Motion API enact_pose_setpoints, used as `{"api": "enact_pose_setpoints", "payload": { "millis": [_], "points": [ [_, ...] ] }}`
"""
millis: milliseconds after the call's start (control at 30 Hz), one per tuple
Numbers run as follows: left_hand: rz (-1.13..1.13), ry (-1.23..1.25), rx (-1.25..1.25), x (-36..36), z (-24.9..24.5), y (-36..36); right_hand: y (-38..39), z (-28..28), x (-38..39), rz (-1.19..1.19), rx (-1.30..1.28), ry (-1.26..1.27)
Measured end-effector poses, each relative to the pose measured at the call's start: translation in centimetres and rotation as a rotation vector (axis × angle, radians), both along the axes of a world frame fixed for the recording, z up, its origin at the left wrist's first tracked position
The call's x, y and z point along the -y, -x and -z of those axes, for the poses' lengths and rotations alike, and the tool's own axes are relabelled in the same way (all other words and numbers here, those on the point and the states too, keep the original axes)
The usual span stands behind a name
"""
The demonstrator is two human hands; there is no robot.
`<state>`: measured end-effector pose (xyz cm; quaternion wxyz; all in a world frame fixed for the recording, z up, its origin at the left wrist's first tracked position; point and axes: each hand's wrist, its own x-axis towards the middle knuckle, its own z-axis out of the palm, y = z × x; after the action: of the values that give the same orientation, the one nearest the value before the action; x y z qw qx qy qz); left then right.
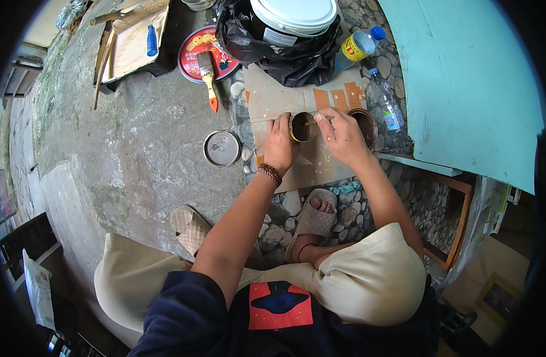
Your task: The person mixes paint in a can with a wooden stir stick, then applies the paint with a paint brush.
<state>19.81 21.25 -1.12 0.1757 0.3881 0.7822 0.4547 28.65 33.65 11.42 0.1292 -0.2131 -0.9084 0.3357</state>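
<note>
My left hand [280,143] is wrapped round the side of a small open tin can [303,127], which tilts toward me over the cardboard. Brown residue lines the inside of the can. My right hand [342,134] pinches a thin stick [312,123] whose far end reaches the can's mouth. Just behind the right hand stands a second open can [365,128] with a dark brown inside, partly hidden by that hand. A round metal lid [222,148] lies on the concrete to the left of my left hand.
Cardboard [267,95] lies beneath the cans. Beyond it are a white bucket [294,15] in a black bag, a red cookie-tin lid [195,50] carrying a paintbrush [208,80], and a paint tray [115,65]. Plastic bottles [357,47] and a turquoise panel [463,77] are at right.
</note>
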Motion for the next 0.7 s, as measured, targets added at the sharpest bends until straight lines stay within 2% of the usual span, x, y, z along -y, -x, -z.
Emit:
{"api": "enact_pose_setpoints", "payload": {
  "millis": [33,100,133,167,233,300,367,400,433,500,533,567,633,667,700],
  "points": [
    [0.007,0.006,-0.007,0.0,-0.1,0.0,0.0,-0.3,0.4,-0.033,0.040,-0.039],
    [0.022,0.006,-0.013,-0.2,-0.5,0.0,0.4,-0.5,1.5,-0.128,0.033,0.055],
    [0.030,0.030,0.007,-0.2,-0.8,0.0,0.7,-0.3,1.7,-0.112,-0.007,0.182],
    [0.035,0.056,0.027,-0.2,-1.1,0.1,0.6,-0.1,1.3,-0.108,-0.006,0.180],
    [0.049,0.062,0.013,-0.1,-1.1,0.2,0.3,0.6,0.1,0.023,-0.085,0.015],
    [0.050,0.030,-0.009,-0.2,-0.9,0.2,-0.1,0.2,0.2,0.038,-0.004,-0.038],
    [0.049,0.048,-0.003,-0.3,-0.7,0.4,-0.1,-1.1,1.0,0.031,0.135,0.373],
    [0.045,0.069,0.003,-0.3,-0.8,0.2,0.0,-1.1,1.1,0.081,0.050,0.401],
    [0.045,0.069,0.005,-0.4,-0.9,0.1,-0.3,-0.6,0.7,0.081,0.053,0.401],
    [0.047,0.065,0.011,-0.3,-1.1,0.2,-0.7,0.4,0.1,0.087,-0.035,0.069],
    [0.047,0.066,0.008,-0.2,-1.1,0.4,-0.9,0.4,0.2,0.014,-0.030,-0.025],
    [0.045,0.065,-0.003,-0.3,-1.2,0.4,-0.9,0.4,0.4,0.016,-0.030,-0.025],
    [0.049,0.064,-0.006,-0.3,-1.3,0.0,-0.3,-0.7,1.2,0.089,0.046,0.390],
    [0.052,0.074,-0.006,-0.4,-1.4,0.0,-0.3,0.4,0.8,0.070,-0.096,0.187],
    [0.054,0.087,-0.008,-0.4,-1.4,0.1,-0.5,0.3,0.7,0.068,-0.097,0.188]
  ]
}}
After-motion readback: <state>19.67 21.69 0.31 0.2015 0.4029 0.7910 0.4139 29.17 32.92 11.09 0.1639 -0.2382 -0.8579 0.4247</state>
